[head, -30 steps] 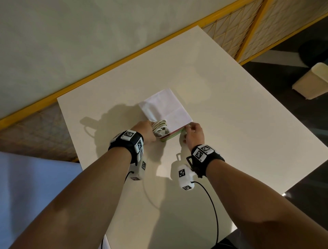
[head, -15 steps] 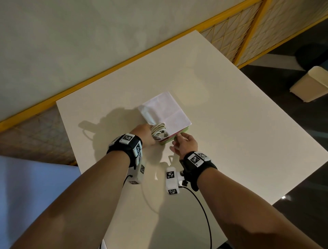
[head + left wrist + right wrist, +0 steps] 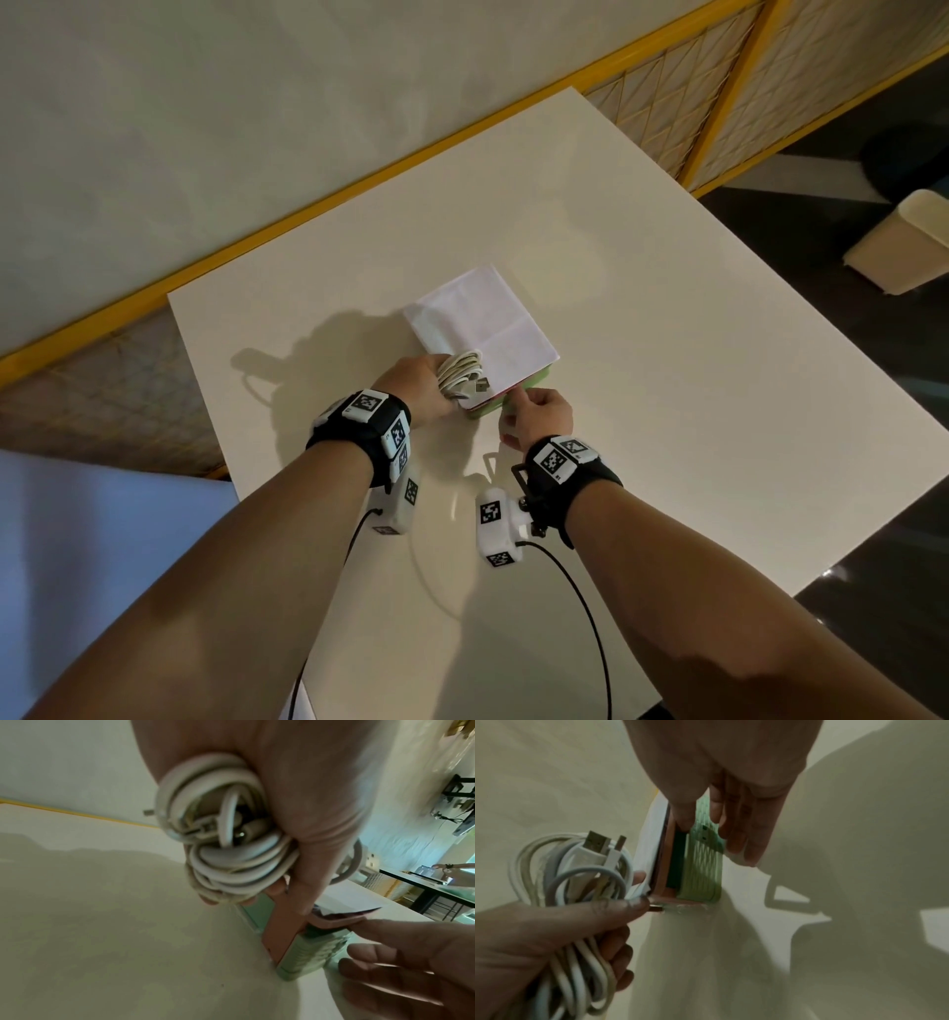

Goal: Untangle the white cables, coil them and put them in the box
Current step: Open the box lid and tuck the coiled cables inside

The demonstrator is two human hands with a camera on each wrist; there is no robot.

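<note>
My left hand grips a coil of white cables at the near left corner of the box. USB plugs stick out of the cable coil. The box is green with a pink lid edge and a white top. My right hand touches the box's near edge. In the right wrist view its thumb tip sits in the gap under the pink lid, and its fingers lie straight against the green side. The lid stands slightly lifted from the box.
The box lies in the middle of a white table. A pale wall with a yellow rail runs along the table's far edge. A cream bin stands on the dark floor to the right. Black wrist-camera cords trail toward me.
My right hand has slid left along the box's near edge, from the right corner toward the left hand. The left hand still holds the cable coil at the box.
</note>
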